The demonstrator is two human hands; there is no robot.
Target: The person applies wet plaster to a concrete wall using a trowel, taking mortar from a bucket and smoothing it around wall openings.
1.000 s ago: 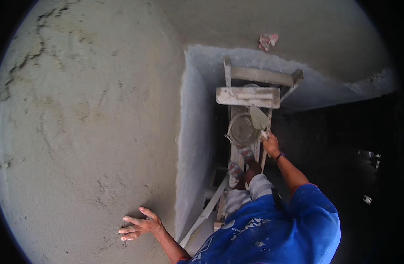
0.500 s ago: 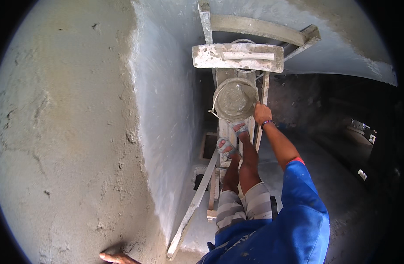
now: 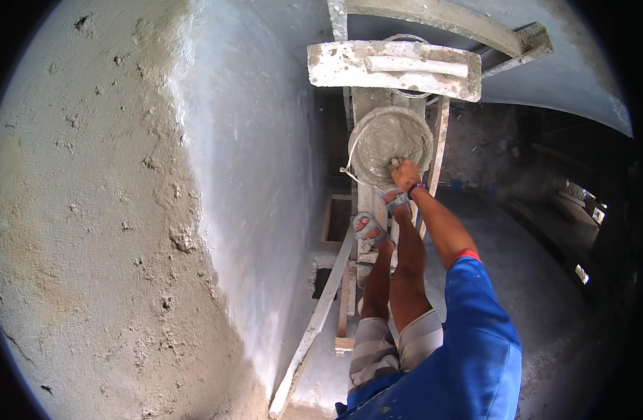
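Note:
A round bucket [image 3: 355, 166] of wet grey mortar [image 3: 386, 140] stands on the planks just beyond my feet, its pale handle hanging at the left side. My right hand [image 3: 405, 173] is over the bucket's near right rim, closed round the handle of a trowel [image 3: 395, 162]. The trowel's blade is hidden, apparently down in the mortar. My left hand is out of view. Behind the bucket lies a long plastering float [image 3: 321, 66], white and mortar-stained, with a bar handle [image 3: 416, 66] on top.
My sandalled feet [image 3: 372, 229] are on narrow scaffold planks [image 3: 369, 105]. A rough mortared wall [image 3: 104, 231] with a smoother grey band [image 3: 248, 175] rises at the left. A slanting timber [image 3: 314, 329] runs along the lower left, and a wooden frame [image 3: 440, 21] stands at the far end.
My right hand has moved left and inward over the mortar, and the trowel blade seen before is now hidden. My left hand, earlier near the wall at lower left, has left the view.

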